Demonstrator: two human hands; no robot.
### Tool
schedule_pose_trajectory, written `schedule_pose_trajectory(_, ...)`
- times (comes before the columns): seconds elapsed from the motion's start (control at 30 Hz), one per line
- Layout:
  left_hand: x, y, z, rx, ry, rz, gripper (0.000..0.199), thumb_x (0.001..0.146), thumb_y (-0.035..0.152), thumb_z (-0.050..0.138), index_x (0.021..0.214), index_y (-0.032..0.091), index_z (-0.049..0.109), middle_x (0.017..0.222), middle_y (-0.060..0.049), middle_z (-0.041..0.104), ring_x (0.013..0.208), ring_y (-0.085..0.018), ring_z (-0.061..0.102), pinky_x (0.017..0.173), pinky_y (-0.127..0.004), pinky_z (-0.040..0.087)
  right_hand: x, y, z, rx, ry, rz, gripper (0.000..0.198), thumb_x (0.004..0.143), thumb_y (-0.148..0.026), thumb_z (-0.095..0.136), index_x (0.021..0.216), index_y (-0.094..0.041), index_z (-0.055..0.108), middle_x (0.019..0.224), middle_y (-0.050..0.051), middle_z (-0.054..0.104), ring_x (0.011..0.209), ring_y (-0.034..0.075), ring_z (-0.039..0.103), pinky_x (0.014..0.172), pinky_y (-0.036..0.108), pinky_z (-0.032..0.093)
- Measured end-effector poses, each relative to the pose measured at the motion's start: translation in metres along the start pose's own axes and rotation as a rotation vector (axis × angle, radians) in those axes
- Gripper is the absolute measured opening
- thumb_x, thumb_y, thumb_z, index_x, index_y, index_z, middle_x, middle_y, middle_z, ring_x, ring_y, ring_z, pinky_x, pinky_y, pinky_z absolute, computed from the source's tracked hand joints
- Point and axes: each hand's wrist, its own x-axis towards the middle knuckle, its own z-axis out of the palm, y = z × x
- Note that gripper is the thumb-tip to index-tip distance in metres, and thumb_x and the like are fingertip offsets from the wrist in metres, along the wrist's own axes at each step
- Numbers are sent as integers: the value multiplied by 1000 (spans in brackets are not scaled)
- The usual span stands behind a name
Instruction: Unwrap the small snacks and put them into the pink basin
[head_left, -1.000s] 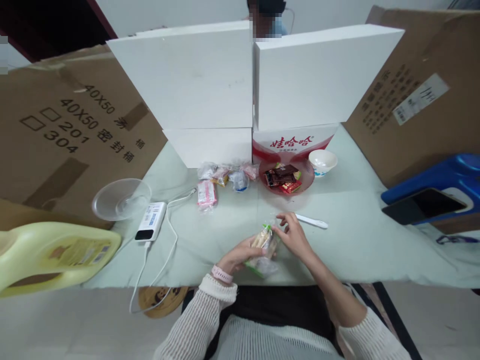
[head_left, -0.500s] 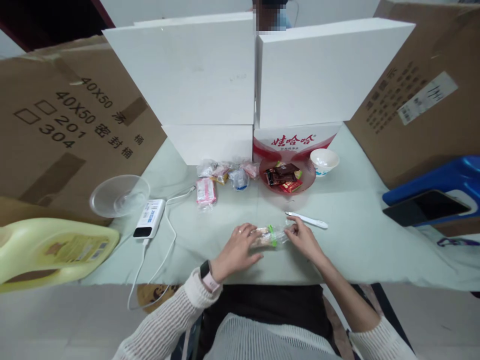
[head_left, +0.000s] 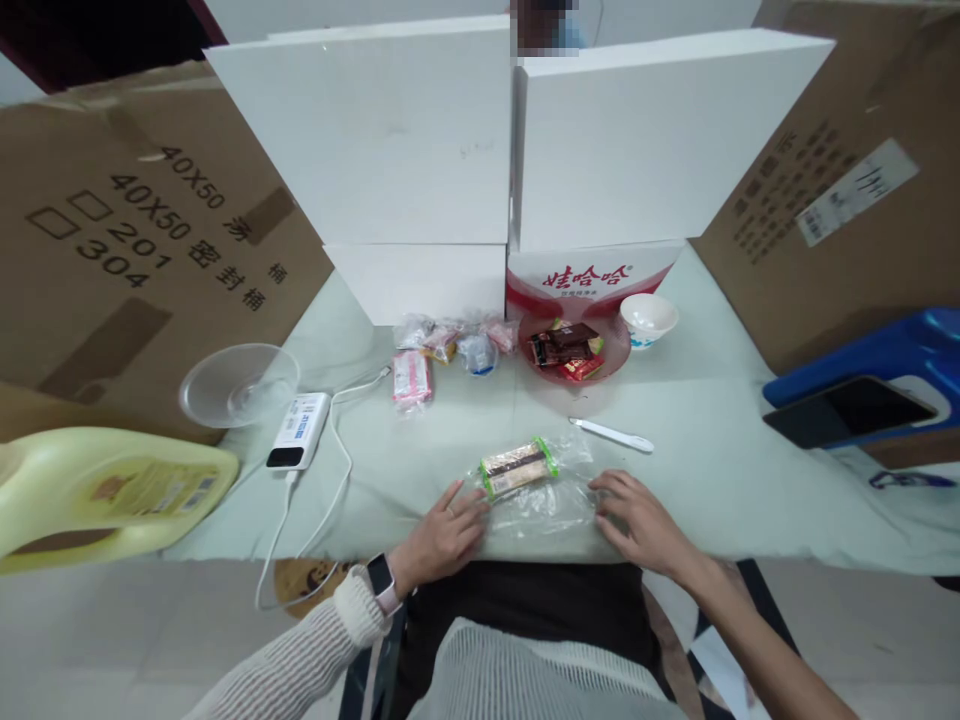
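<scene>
A wrapped snack bar (head_left: 517, 469) with green ends lies on a clear plastic bag (head_left: 541, 515) spread on the table before me. My left hand (head_left: 448, 530) rests at the bag's left edge, fingers stretched out, near the lower left corner of the bar. At the bag's right edge is my right hand (head_left: 636, 518), its fingers apart and slightly bent, touching or close to the film. Neither hand appears to grip anything. Just beyond the bag lies a white-handled knife-like tool (head_left: 611, 435).
Behind stand a pink bowl (head_left: 619, 360) of wrapped snacks, a white paper bowl (head_left: 649, 318) and several bagged items (head_left: 411, 378). Left are a clear bowl (head_left: 240, 385), a white power bank (head_left: 300, 430) with cable and a yellow bottle (head_left: 120, 495). A phone (head_left: 851, 412) leans against a blue container (head_left: 922, 340) right.
Both hands have moved apart and toward me, uncovering the snack bar. The clear bag now lies spread flat beneath it, where before the hands were on the bar and film.
</scene>
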Motion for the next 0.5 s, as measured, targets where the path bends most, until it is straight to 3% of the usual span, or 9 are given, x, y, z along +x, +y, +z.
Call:
schedule_pose_trajectory(0.1,-7,13,6,-32,-62,19,26,78,17,51,102,20,61,95,-9,68,117,-27,51,109,-55,13,8,-7,2,63,-14,-8,17,81,-18,46,81,-21,63,95,8,65,93,22,58,83,41,47)
schedule_pose_trajectory(0.17,-1,21,8,-19,-6,-37,32,78,12,48,107,20,60,94,-9,68,117,-26,51,110,-56,11,20,-7,6,62,-71,-3,20,80,-15,44,84,-20,64,94,8,66,90,21,60,80,38,49)
schedule_pose_trajectory(0.27,17,25,7,102,95,-195,35,78,5,42,104,18,60,109,-12,63,126,-29,40,108,-59,11,44,0,15,-29,-111,39,25,76,-11,44,87,-18,65,98,10,66,94,23,60,82,38,49)
schedule_pose_trajectory(0.4,34,8,-7,247,185,-354,28,77,10,45,100,16,61,126,-16,53,134,-33,26,107,-61,9,76,19,24,-63,0,66,41,71,-7,42,105,-19,62,115,9,61,108,23,54,94,41,43)
schedule_pose_trajectory(0.5,39,-12,-18,266,182,-460,31,76,18,52,107,17,58,130,-16,50,135,-35,22,106,-62,12,93,24,28,-38,13,69,48,70,-5,40,113,-19,58,120,9,59,112,22,52,96,42,41)
